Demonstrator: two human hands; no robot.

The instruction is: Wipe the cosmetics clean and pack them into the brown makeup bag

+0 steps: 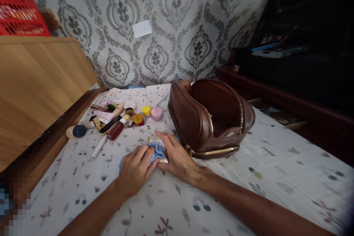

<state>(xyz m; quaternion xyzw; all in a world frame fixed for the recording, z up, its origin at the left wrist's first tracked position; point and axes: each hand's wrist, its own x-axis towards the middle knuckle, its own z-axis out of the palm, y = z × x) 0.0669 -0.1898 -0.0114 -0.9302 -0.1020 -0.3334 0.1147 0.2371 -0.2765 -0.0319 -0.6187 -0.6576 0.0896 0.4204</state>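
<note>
Blue crumpled cloth (157,152) in left hand (135,171); right hand (177,158) on glittery square (160,143).

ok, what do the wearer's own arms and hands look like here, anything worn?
Nothing worn that shows. The left hand and right hand are bare: no gloves, and no rings visible. The left forearm and right forearm are bare to the frame edge, with no sleeves, watch or bracelet in view.

Brown bag (193,118), blue cloth (158,151), red basket (19,11) — grey damask wallpaper (193,14), white printed sheet (249,180).
</note>
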